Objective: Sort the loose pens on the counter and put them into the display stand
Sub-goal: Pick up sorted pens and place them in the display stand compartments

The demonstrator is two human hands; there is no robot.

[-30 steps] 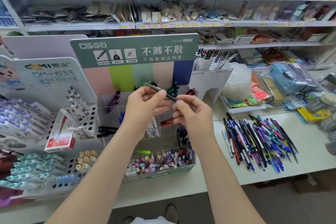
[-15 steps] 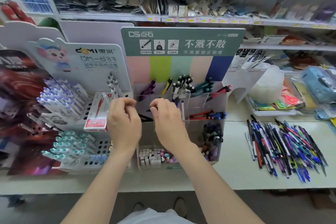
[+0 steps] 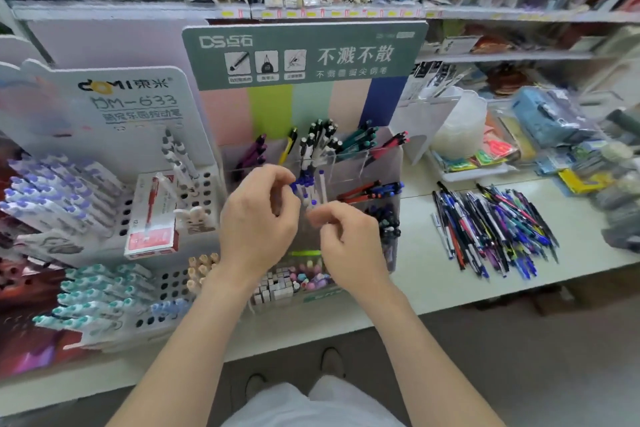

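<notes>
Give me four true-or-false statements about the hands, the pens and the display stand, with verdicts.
1. The loose pens lie on the counter right of the display stand. True.
2. Both hands are picking from the loose pile. False: the left hand and right hand are in front of the stand's clear compartments.
3. The stand's top board is red. False: the header board is green.
4. A red pen box rests on the white rack left of the stand. True.

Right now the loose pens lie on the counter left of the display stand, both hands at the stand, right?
No: the head view shows the loose pens on the counter right of the display stand; left hand and right hand are at it.
</notes>
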